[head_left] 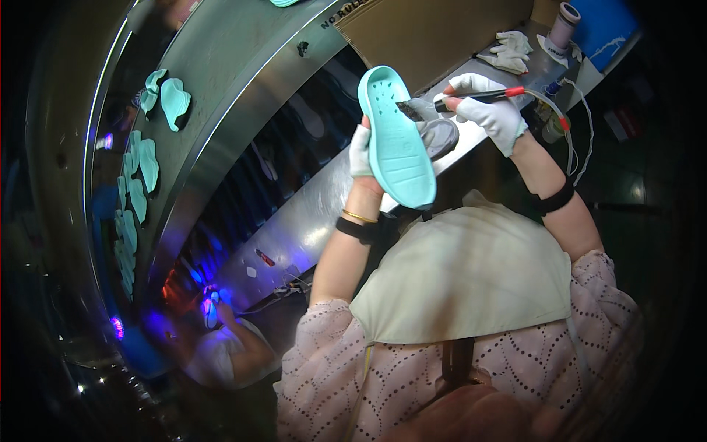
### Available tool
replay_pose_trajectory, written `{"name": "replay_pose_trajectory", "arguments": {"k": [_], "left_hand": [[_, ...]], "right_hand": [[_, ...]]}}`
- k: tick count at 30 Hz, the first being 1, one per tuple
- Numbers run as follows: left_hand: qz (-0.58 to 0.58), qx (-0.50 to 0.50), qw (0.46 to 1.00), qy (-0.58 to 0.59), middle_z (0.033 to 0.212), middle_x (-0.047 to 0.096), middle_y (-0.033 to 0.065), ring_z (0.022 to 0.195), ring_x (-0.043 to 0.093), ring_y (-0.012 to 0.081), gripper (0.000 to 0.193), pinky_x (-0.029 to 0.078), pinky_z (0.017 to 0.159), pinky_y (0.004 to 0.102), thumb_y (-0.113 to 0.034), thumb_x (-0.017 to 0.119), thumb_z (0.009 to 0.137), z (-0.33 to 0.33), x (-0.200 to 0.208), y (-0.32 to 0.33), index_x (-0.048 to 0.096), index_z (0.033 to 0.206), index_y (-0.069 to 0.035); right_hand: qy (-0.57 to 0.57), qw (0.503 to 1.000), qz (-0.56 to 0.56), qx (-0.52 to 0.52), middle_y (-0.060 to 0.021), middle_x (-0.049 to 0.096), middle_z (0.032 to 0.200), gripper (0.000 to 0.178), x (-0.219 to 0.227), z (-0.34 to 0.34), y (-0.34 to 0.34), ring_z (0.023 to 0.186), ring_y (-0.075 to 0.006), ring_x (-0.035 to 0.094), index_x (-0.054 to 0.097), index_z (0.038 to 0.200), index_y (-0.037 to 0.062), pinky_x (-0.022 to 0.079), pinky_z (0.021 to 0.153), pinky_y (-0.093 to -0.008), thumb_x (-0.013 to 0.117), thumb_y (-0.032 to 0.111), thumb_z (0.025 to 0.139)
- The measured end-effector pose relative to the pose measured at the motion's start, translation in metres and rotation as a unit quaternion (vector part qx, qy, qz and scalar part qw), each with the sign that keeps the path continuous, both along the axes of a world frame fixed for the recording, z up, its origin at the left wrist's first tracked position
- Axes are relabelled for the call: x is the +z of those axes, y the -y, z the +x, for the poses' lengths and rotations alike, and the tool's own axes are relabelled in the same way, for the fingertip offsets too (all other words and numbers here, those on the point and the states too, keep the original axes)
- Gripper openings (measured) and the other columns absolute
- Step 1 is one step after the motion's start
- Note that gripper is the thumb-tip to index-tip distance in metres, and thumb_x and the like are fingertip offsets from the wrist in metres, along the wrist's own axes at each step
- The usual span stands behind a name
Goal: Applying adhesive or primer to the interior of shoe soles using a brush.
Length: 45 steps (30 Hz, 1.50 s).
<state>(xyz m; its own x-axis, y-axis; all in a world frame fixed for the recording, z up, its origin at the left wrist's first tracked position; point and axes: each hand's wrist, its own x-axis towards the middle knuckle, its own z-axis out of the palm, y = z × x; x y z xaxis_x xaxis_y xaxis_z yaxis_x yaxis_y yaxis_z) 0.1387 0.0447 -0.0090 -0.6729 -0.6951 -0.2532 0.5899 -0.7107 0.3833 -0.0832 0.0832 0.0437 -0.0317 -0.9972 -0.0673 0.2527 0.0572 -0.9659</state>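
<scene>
- Left hand (360, 152) gripped turquoise sole (398, 151) at nine o'clock; right hand (492, 120) pinched brush (484, 96).
- Sole judged light, springy, slick if wet; edges seemed safest hold.

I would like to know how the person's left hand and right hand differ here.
The left hand grips a turquoise shoe sole, while the right hand holds a dark-handled brush. A gold bangle circles the left hand's forearm; none shows on the right hand's. Both hands wear white gloves with bare fingertips showing, and each forearm has a black band.
</scene>
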Motion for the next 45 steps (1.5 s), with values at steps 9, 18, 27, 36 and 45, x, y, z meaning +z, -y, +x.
{"name": "replay_pose_trajectory", "arguments": {"k": [9,18,27,36,45], "left_hand": [[0.032,0.06,0.995,0.071,0.111,0.055,0.0095,0.101,0.055,0.0238,0.066,0.046,0.088,0.0381,-0.061,0.037,0.085,-0.042,-0.005,-0.022,0.044,0.124,-0.009],[-0.03,0.154,0.985,0.067,0.118,0.052,0.014,0.105,0.053,0.027,0.072,0.041,0.093,0.0392,-0.063,0.026,0.087,-0.039,-0.014,-0.003,0.038,0.129,-0.006],[-0.023,0.133,0.991,0.005,0.118,0.053,0.0157,0.107,0.051,0.0354,0.073,0.041,0.093,0.0462,-0.066,0.023,0.084,-0.034,0.007,0.0,0.038,0.129,-0.01],[-0.029,0.103,0.994,-0.014,0.105,0.057,0.0159,0.096,0.055,0.0354,0.076,0.043,0.087,0.0478,-0.07,0.028,0.081,-0.028,0.011,0.002,0.049,0.117,-0.006],[0.025,0.07,0.994,-0.08,0.13,0.041,0.0198,0.117,0.042,0.0358,0.078,0.033,0.1,0.0493,-0.066,0.037,0.08,-0.035,0.029,-0.025,0.035,0.135,-0.01]], "right_hand": [[-0.067,0.985,-0.159,-0.016,-0.0025,0.062,0.084,0.011,-0.006,0.028,0.009,0.08,-0.0074,0.058,0.059,0.089,0.002,0.047,0.074,-0.0219,0.064,0.003,0.079],[-0.192,0.947,-0.256,0.013,-0.0044,0.061,0.086,0.017,-0.003,0.038,-0.013,0.083,-0.0121,0.058,0.06,0.09,0.0022,0.047,0.075,-0.0258,0.063,-0.002,0.075],[-0.148,0.977,-0.135,0.068,-0.0054,0.063,0.092,0.011,-0.003,0.032,-0.034,0.084,-0.0104,0.059,0.062,0.089,0.0004,0.047,0.079,-0.0257,0.063,0.003,0.078],[-0.049,0.991,-0.094,0.085,-0.0053,0.064,0.091,0.013,-0.013,0.032,-0.05,0.087,-0.0108,0.058,0.062,0.091,0.0005,0.046,0.079,-0.0268,0.063,0.004,0.078],[0.003,0.999,-0.05,0.012,-0.0005,0.062,0.083,0.011,-0.015,0.007,-0.035,0.077,-0.0054,0.056,0.061,0.088,0.0018,0.046,0.07,-0.0209,0.064,0.01,0.082]]}}
